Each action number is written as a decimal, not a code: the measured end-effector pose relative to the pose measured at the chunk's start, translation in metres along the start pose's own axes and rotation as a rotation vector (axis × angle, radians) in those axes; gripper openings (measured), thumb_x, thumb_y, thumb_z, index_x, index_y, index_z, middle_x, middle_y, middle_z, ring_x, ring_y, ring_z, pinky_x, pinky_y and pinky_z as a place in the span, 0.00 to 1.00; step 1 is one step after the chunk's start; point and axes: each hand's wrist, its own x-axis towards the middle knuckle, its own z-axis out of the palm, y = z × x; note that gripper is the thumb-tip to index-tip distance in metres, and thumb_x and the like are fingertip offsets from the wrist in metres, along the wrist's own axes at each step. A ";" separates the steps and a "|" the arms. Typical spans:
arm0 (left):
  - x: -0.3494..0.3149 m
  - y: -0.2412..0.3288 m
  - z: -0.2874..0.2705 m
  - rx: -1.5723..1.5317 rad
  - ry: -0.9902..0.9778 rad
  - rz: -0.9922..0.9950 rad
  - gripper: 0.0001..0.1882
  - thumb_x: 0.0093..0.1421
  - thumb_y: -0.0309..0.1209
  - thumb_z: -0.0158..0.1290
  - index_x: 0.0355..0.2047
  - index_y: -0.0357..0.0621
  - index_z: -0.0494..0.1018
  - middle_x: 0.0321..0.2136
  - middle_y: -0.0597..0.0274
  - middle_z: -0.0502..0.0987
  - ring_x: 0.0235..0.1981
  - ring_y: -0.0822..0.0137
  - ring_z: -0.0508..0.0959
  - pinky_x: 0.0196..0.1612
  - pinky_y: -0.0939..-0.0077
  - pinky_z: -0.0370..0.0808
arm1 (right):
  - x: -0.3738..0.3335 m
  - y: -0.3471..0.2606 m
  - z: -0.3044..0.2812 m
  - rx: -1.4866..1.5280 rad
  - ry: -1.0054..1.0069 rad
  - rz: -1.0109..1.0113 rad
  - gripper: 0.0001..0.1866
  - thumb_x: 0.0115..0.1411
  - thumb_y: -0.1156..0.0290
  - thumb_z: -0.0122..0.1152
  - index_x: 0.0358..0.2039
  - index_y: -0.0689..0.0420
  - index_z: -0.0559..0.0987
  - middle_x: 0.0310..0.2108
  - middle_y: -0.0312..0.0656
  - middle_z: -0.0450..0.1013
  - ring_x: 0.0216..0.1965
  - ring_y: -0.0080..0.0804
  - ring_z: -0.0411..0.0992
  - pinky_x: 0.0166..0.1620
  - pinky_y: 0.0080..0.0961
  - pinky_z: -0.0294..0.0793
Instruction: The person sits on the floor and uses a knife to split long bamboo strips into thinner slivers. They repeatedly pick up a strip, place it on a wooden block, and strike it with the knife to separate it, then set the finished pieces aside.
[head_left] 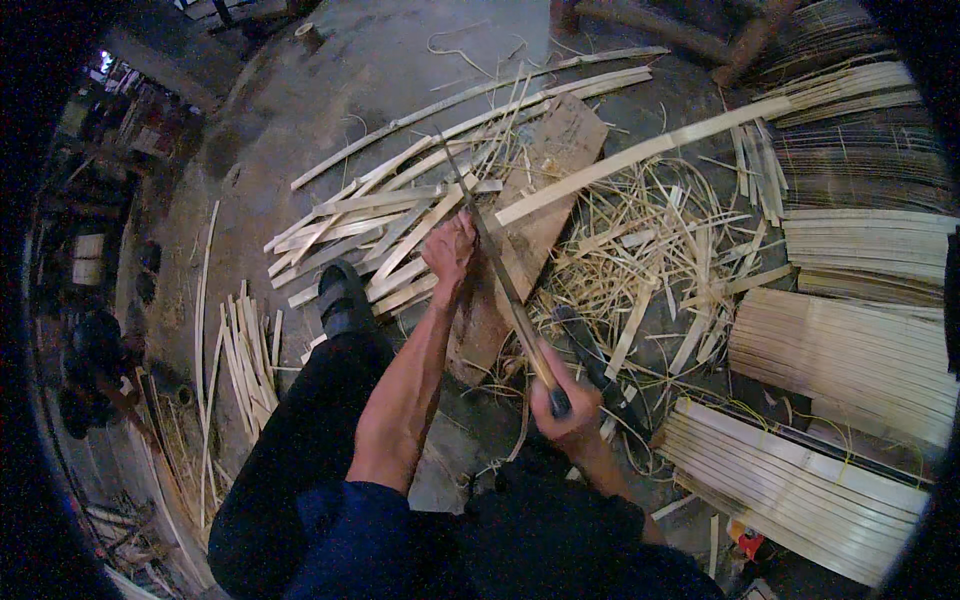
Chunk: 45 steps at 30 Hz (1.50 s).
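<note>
My right hand is wrapped round the handle of a long, narrow-bladed knife. Its blade slants up and to the left, passing close beside my left hand. The left hand is closed over the left edge of a wooden board; what its fingers hold is hidden. A long pale bamboo strip lies across the board, one end just right of the blade. Left of the left hand, many split bamboo strips lie loosely piled on the floor.
Thin shavings heap right of the board. A dark tool lies near my right hand. Stacked bundles of flat slats line the right side. My sandalled foot stands by the piled strips. More strips lie at left.
</note>
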 end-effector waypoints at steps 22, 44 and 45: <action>-0.003 -0.012 0.014 -0.174 0.169 0.089 0.24 0.60 0.49 0.40 0.22 0.45 0.76 0.20 0.48 0.75 0.24 0.45 0.75 0.28 0.54 0.67 | -0.075 0.020 -0.021 0.055 0.075 -0.032 0.25 0.55 0.68 0.55 0.55 0.55 0.69 0.32 0.46 0.77 0.26 0.30 0.75 0.30 0.24 0.72; 0.067 0.070 -0.201 -0.192 0.021 0.392 0.30 0.61 0.51 0.35 0.24 0.37 0.75 0.24 0.38 0.75 0.29 0.38 0.75 0.37 0.50 0.71 | -0.024 0.066 -0.093 -0.127 0.633 0.081 0.31 0.58 0.58 0.50 0.56 0.67 0.64 0.48 0.53 0.69 0.40 0.34 0.71 0.44 0.27 0.70; 0.070 0.064 -0.221 -0.225 -0.040 0.412 0.30 0.61 0.51 0.35 0.25 0.36 0.75 0.24 0.38 0.75 0.30 0.38 0.75 0.38 0.50 0.70 | -0.024 0.079 -0.095 -0.130 0.632 0.102 0.30 0.59 0.59 0.50 0.56 0.67 0.64 0.49 0.53 0.68 0.42 0.34 0.70 0.45 0.28 0.69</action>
